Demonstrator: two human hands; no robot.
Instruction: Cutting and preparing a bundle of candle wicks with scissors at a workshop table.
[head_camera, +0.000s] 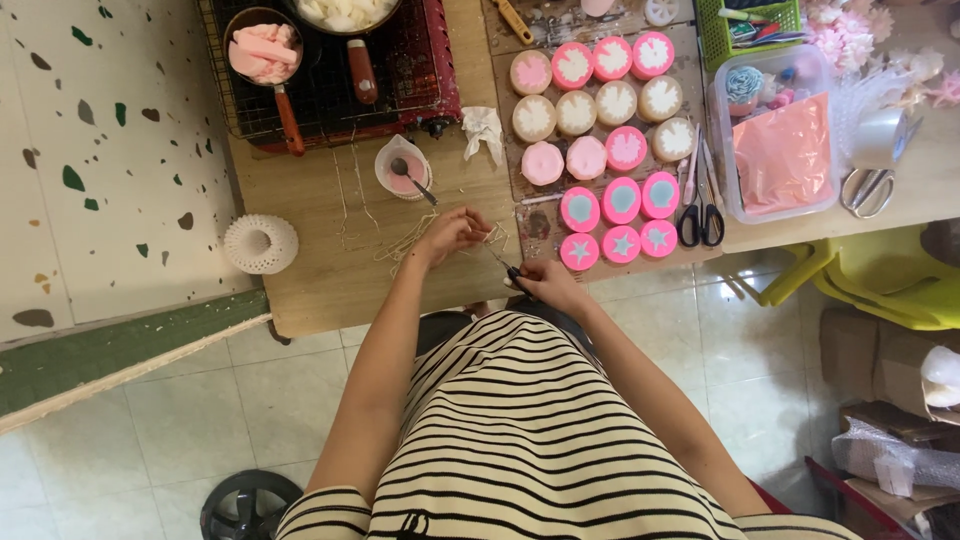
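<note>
- A seated person in a striped top works at a low wooden table (330, 280), both forearms reaching forward over the lap.
- The left hand (452, 233) has its fingers pinched narrow around thin pale wick strands (405, 243), lifting one end clear of the loose bundle on the tabletop, apparently so it can be met by the tool.
- The right hand (553, 285) is curled shut around small dark-handled snips (510, 268), the tip angled up toward the left hand; wrist low at the table's edge, seemingly for steadiness.
- The two hands sit near each other at the front edge, with the wick between them.
- Just beyond, a board holds rows of round pink moulds (610, 215) filled with pink, white and blue wax, set within easy reach.
- A cup with pink wax and a spoon (403, 170) stands behind the left hand; a crumpled tissue (483, 128) lies beside it.
- Farther back, a small pan of pink wax pieces (262, 50) rests on a wire rack over a red burner.
- Black-handled scissors (701, 215) lie to the right, beside a clear plastic storage box (780, 150). A white ribbed holder (260, 244) sits off the table's left edge.
</note>
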